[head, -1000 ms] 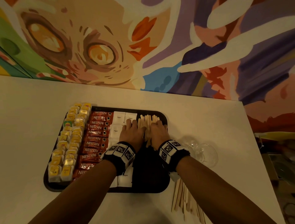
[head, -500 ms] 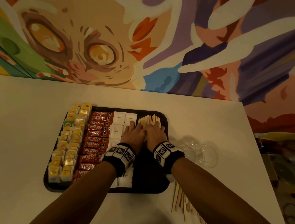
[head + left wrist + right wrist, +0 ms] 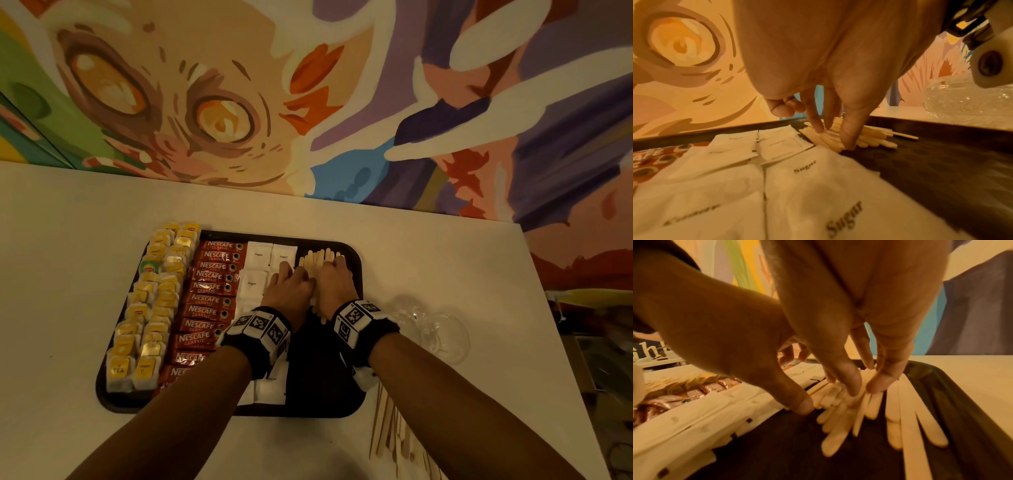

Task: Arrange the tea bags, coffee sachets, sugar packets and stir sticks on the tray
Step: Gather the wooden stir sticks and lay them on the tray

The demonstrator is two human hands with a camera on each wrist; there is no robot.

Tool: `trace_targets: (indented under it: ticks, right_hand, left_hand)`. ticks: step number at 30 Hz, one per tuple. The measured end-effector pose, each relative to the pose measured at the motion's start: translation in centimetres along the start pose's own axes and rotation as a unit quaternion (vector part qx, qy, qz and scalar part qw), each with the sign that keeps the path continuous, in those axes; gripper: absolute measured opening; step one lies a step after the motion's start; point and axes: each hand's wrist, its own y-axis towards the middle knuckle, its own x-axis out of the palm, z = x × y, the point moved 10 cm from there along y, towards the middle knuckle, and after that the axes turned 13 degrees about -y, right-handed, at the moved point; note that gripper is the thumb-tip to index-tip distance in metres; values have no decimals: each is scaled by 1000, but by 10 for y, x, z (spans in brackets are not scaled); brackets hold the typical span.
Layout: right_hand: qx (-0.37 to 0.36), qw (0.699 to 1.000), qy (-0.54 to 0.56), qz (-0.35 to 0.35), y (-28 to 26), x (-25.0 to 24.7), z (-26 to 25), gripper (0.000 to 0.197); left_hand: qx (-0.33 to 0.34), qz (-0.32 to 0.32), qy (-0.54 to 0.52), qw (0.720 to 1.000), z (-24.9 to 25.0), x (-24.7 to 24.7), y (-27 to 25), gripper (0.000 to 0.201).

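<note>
A black tray [image 3: 356, 260] lies on the white table. From left to right it carries yellow tea bags [image 3: 150, 308], red Nescafe coffee sachets [image 3: 209, 298], white sugar packets [image 3: 258, 255] and wooden stir sticks [image 3: 318, 257] at the far right. My left hand [image 3: 291, 284] and right hand [image 3: 334, 279] lie side by side, both with straight fingers pressing down on the stir sticks [image 3: 869, 405]. In the left wrist view the fingertips [image 3: 847, 142] touch the left edge of the stick pile [image 3: 871, 139], next to the sugar packets [image 3: 777, 146].
More loose stir sticks [image 3: 394, 435] lie on the table off the tray's near right corner. Two clear glass bowls [image 3: 442, 337] stand right of the tray. A painted mural wall runs along the table's far edge.
Both hands have slid a little farther along the stick pile and closed in toward each other. The sticks now lie in a tighter bunch.
</note>
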Motion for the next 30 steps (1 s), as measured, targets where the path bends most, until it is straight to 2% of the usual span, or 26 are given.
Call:
trace_targets:
  ticks: [9,17,23,27,30]
  right_hand:
    - [60,998,5,0,-2,0,22,50]
    - [92,994,41,-34,0,10,25,51]
    - [73,996,48,-26,-3,8,26,51]
    - [44,998,35,-37,-12,15,18,61]
    - [44,998,38,-29,-13,16,16,61]
  left_hand:
    - [23,-9,8,1000,5,1,-1,61]
    - [16,-6,0,1000,5,1,3,52]
    - [22,28,-20,999,4,-8,3,53]
    - [16,11,0,1000,0,-3,3,53]
    - [11,13,-10,1000,-3,-2,4,47]
